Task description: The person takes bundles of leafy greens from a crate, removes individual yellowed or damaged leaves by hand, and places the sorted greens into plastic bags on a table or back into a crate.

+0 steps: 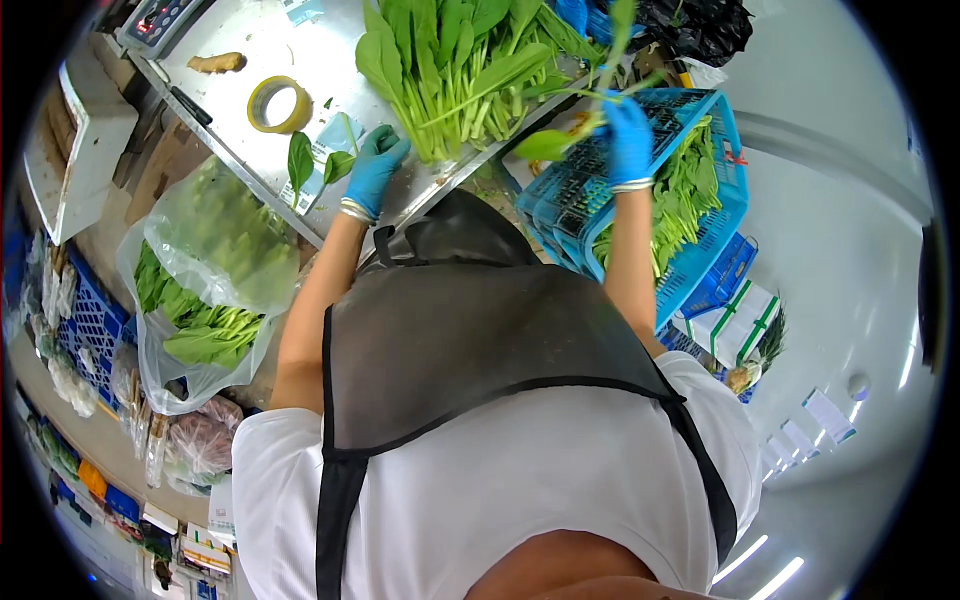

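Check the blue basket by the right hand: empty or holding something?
Not empty: leafy greens show inside the blue basket, on both sides of the right forearm. How full, cannot tell; the forearm hides part.

I log the far-left corner first: a scale [155, 24] with buttons and a lit display. Near it I note a knobbly tan root [216, 63], then a yellow tape roll [256, 108] lying flat, a slim black object [191, 106] to its left. Top right, I pick out a crumpled black plastic bag [710, 28]. Lower right, a white box [728, 328] banded in green; far left, a blue lattice crate [88, 330].
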Motion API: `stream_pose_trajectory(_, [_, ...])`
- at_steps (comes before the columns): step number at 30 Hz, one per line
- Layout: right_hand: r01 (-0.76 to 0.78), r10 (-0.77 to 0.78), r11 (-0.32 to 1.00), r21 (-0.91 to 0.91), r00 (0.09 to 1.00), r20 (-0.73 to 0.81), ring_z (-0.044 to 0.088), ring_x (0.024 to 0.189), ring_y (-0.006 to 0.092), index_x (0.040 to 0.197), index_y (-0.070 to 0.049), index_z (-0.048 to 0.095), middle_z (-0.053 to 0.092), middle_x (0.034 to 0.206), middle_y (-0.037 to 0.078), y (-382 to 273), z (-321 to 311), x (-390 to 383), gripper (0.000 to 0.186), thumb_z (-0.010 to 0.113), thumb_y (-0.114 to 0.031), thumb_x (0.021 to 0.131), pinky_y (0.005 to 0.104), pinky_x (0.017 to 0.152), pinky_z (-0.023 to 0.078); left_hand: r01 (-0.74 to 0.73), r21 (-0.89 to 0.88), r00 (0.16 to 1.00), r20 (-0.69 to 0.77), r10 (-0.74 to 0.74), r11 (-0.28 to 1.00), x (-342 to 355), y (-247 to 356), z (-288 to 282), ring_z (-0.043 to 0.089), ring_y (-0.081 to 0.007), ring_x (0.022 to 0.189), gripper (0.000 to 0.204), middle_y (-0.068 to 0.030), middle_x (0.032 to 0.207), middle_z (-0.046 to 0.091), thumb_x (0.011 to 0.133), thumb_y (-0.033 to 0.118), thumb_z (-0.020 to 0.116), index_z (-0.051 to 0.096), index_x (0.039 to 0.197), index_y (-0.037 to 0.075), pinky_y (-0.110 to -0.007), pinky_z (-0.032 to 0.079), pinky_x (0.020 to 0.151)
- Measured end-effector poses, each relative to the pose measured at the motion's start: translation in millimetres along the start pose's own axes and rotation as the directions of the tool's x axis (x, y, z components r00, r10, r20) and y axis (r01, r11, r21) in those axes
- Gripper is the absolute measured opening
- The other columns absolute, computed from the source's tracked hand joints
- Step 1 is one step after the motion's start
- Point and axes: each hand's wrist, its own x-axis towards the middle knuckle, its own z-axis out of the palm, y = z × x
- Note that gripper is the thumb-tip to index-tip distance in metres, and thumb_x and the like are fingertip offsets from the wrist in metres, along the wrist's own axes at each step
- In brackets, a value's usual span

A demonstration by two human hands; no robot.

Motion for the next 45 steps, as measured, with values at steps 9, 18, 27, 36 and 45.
stream_pose_trajectory(9, [0.159,-0.150,0.639,-0.753,0.985,0.081,0.066,0.083,0.0218,0.131,-0.003,0.053,0.068,0.097,0.013,-20,20,-20,0.053,0.066,-0.028,0.086,0.0360,0.075,0.053,-0.331,0.191,0.941,-0.006,0.338,0.924,15,18,57,0.062,-0.0242,0.103,0.081,-0.0201,0.119,0.060,0.067,0.022,0.086,0.044,0.129,-0.010,-0.033,0.050,0.090])
stream_pose_trajectory(18, [0.270,-0.232,0.658,-0.703,0.961,0.152,0.056,0.102,0.0370,0.141,-0.002,0.035,0.050,0.117,0.023,39,161,-54,0.087,0.081,-0.027,0.072,0.0432,0.088,0.048,0.051,-0.218,0.990,0.140,-0.021,0.975,25,12,10,0.063,-0.0197,0.098,0.041,-0.0108,0.115,0.062,0.094,0.015,0.059,0.050,0.130,-0.002,-0.033,0.054,0.087])
stream_pose_trajectory(27, [0.511,-0.300,0.434,-0.742,0.859,0.416,0.057,0.083,0.0363,0.149,-0.009,0.027,0.056,0.103,0.020,22,183,-67,0.092,0.076,-0.024,0.073,0.0425,0.075,0.050,0.201,-0.392,0.966,0.233,-0.115,0.898,5,32,12,0.059,-0.0191,0.108,0.045,-0.0062,0.123,0.058,0.097,0.031,0.056,0.047,0.134,0.005,-0.037,0.049,0.093])
stream_pose_trajectory(36, [0.178,-0.149,0.854,-0.489,0.984,0.099,0.056,0.074,0.0140,0.149,-0.008,0.031,0.058,0.108,0.008,31,159,-47,0.071,0.062,-0.009,0.086,0.0313,0.071,0.050,0.145,-0.245,0.982,0.156,-0.108,0.959,28,5,-11,0.061,-0.0231,0.106,0.041,-0.0117,0.125,0.057,0.098,0.019,0.053,0.045,0.134,0.001,-0.037,0.053,0.090])
stream_pose_trajectory(45, [0.424,-0.262,0.807,-0.411,0.881,0.395,0.058,0.068,0.0173,0.132,-0.014,0.055,0.060,0.094,0.009,13,173,-88,0.049,0.067,-0.017,0.084,0.0318,0.066,0.050,0.042,-0.444,0.993,0.120,0.014,0.895,-11,6,-4,0.061,-0.0222,0.103,0.041,-0.0115,0.124,0.058,0.099,0.016,0.049,0.044,0.138,0.003,-0.036,0.053,0.088])
